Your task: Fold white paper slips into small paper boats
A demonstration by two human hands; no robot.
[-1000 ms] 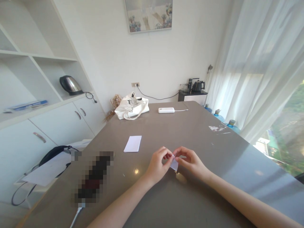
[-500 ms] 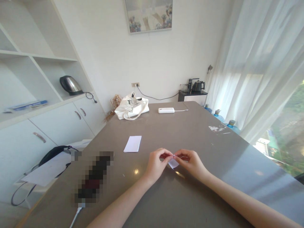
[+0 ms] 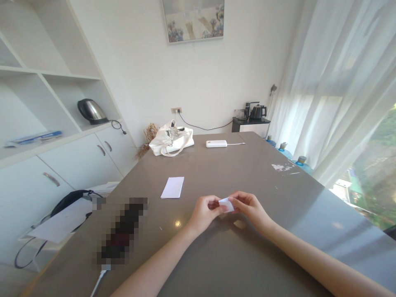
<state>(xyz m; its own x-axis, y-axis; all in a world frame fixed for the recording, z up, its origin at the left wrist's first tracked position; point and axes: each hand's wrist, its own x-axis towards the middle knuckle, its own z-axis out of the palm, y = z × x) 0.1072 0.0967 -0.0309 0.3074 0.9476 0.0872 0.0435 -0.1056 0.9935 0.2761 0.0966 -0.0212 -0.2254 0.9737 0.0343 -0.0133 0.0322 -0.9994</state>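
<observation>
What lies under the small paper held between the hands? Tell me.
Under the small paper, pinched by the left hand and right hand, only bare table shows. The paper's underside is hidden.

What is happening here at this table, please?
A person sits at a grey-brown table and pinches a small folded white paper piece between the left hand and right hand, just above the tabletop. A flat white paper sheet lies farther away. A white handbag and a white power bank sit at the far end.
</observation>
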